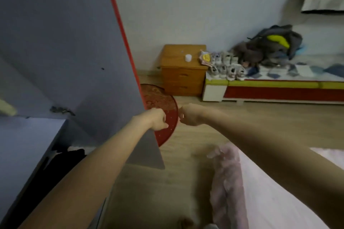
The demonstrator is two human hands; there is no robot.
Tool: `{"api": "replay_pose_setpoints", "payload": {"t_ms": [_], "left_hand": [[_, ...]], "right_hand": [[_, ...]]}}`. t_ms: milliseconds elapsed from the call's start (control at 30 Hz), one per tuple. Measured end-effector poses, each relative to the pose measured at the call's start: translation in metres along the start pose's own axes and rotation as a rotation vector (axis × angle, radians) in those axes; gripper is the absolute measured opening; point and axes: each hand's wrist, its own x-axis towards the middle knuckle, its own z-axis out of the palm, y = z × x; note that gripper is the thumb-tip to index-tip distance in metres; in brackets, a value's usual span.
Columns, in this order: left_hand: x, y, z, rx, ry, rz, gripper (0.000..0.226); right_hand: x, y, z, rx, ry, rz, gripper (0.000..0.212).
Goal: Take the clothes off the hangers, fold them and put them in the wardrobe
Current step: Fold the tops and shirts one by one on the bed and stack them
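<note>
Both arms reach forward beside the open wardrobe door (74, 61); left hand (158, 119) and right hand (188, 115) are clenched and empty, pink garment (227, 182) lying below the right arm.

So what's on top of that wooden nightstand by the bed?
A small white cylindrical container stands on the nightstand top. A packet overlaps its right edge. The drawers are closed, so their contents are hidden.
</note>
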Motion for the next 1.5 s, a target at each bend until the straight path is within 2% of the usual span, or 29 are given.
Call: {"api": "replay_pose_setpoints", "payload": {"t_ms": [100, 200, 267, 433, 567, 767, 967, 1067, 1200, 1367, 1500], "left_hand": [[0.026, 0.038, -0.006, 0.109, -0.012, 0.112, 0.034], [0.072, 0.091, -0.019, 0.215, -0.014, 0.240, 0.034], [0.083, 0.105, -0.026, 0.219, -0.038, 0.275, 0.033], [0.161, 0.186, -0.059, 0.340, -0.067, 0.420, 0.037], [0.228, 0.244, -0.094, 0.413, -0.048, 0.506, 0.033], [0.315, 0.303, -0.147, 0.486, -0.044, 0.540, 0.024], [0.427, 0.373, -0.197, 0.548, -0.055, 0.678, 0.027], [0.499, 0.417, -0.218, 0.582, -0.078, 0.764, 0.030], [0.575, 0.471, -0.253, 0.735, -0.158, 0.834, 0.035], [0.616, 0.587, -0.291, 0.834, -0.145, 1.046, 0.035], [0.626, 0.684, -0.278, 0.904, -0.135, 1.218, 0.038]], "right_hand": [[-0.019, 0.034, -0.002, 0.067, -0.006, 0.132, 0.030], [-0.038, 0.088, -0.001, 0.152, 0.065, 0.301, 0.030], [-0.042, 0.105, -0.001, 0.196, 0.065, 0.344, 0.031], [-0.036, 0.212, -0.016, 0.263, 0.158, 0.552, 0.029], [-0.011, 0.295, -0.042, 0.354, 0.263, 0.657, 0.031], [0.019, 0.386, -0.087, 0.402, 0.311, 0.729, 0.033], [0.047, 0.489, -0.106, 0.451, 0.308, 0.852, 0.030], [0.067, 0.549, -0.110, 0.504, 0.306, 0.972, 0.031], [0.079, 0.609, -0.131, 0.584, 0.309, 1.107, 0.032], [0.053, 0.675, -0.148, 0.675, 0.327, 1.315, 0.035], [0.006, 0.718, -0.132, 0.755, 0.364, 1.488, 0.034]]}}
